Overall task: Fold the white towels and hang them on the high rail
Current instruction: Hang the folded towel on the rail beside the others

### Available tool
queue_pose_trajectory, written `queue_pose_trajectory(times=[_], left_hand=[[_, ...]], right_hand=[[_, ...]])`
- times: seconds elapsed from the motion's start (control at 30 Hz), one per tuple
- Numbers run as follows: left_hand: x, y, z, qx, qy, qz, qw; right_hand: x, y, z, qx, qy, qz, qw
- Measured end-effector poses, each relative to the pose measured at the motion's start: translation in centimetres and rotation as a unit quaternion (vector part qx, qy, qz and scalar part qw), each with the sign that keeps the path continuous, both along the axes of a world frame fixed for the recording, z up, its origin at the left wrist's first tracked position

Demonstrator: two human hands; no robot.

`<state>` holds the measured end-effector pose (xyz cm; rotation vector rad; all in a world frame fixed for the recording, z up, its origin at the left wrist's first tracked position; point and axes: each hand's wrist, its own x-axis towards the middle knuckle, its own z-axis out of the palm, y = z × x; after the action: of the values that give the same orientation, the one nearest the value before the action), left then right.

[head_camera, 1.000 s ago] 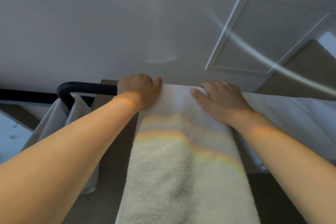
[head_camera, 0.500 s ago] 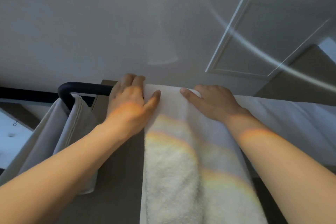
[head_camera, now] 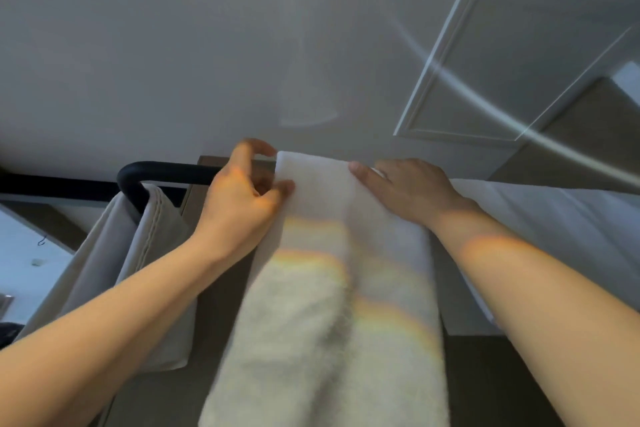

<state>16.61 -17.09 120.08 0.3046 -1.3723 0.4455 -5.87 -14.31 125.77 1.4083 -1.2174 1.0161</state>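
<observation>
Left hand point(head_camera: 242, 199) pinches the left edge of the towel point(head_camera: 329, 305) draped over the rail point(head_camera: 166, 170) at frame centre, apparently to square it, while right hand point(head_camera: 405, 191) presses flat on top, steadying it.

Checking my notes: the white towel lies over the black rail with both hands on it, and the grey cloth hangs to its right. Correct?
Not quite. The head view shows the grey cloth hanging on the black rail to the left of the white towel, not the right. The rest holds: the left hand and right hand are both on the towel.
</observation>
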Motion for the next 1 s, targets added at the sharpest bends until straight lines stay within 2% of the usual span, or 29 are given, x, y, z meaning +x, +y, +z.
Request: queue_pose_trajectory(times=[0.13,0.23,0.3,0.33,0.4,0.5,0.57,0.67,0.73,0.8,0.87,0.9,1.0], left_hand=[[-0.2,-0.1,2.7,-0.006,0.009,0.075,0.997],[0.1,-0.2,4.4,0.038,-0.010,0.079,0.996],[0.4,-0.5,4.8,0.063,-0.040,0.122,0.990],[0.5,-0.7,4.8,0.070,-0.050,0.164,0.983],[0.4,-1.1,4.7,0.068,-0.058,0.246,0.965],[0.1,-1.4,4.6,0.064,-0.046,0.275,0.958],[0.0,-1.3,4.8,0.073,-0.047,0.284,0.955],[0.0,-1.1,5.0,0.088,-0.055,0.287,0.952],[0.0,-0.9,5.1,0.096,-0.054,0.284,0.952],[0.0,-0.8,5.1,0.101,-0.051,0.280,0.953],[0.0,-0.8,5.1,0.102,-0.048,0.275,0.955],[0.0,-0.8,5.0,0.100,-0.046,0.267,0.957],[-0.1,-1.0,4.6,0.073,-0.039,0.230,0.970]], right_hand=[[-0.5,0.5,1.1,0.055,-0.028,0.039,0.997],[-0.6,0.4,1.2,0.077,-0.019,0.025,0.997],[-0.8,0.4,0.9,0.077,-0.030,0.040,0.996],[-0.9,0.6,0.5,0.059,-0.035,0.053,0.996],[-1.3,1.1,-0.8,-0.036,-0.041,0.082,0.995],[-1.7,2.0,-4.8,-0.197,-0.081,0.179,0.961],[-2.1,2.4,-7.2,-0.160,-0.157,0.216,0.950],[-1.8,3.0,-8.6,0.012,-0.247,0.220,0.944],[-1.1,3.1,-8.6,0.106,-0.281,0.269,0.915],[-0.3,2.9,-8.5,0.166,-0.308,0.367,0.862],[0.0,2.5,-8.2,0.142,-0.331,0.451,0.817],[0.0,2.4,-7.9,0.102,-0.336,0.465,0.812],[-0.5,2.4,-6.4,-0.013,-0.315,0.432,0.845]])
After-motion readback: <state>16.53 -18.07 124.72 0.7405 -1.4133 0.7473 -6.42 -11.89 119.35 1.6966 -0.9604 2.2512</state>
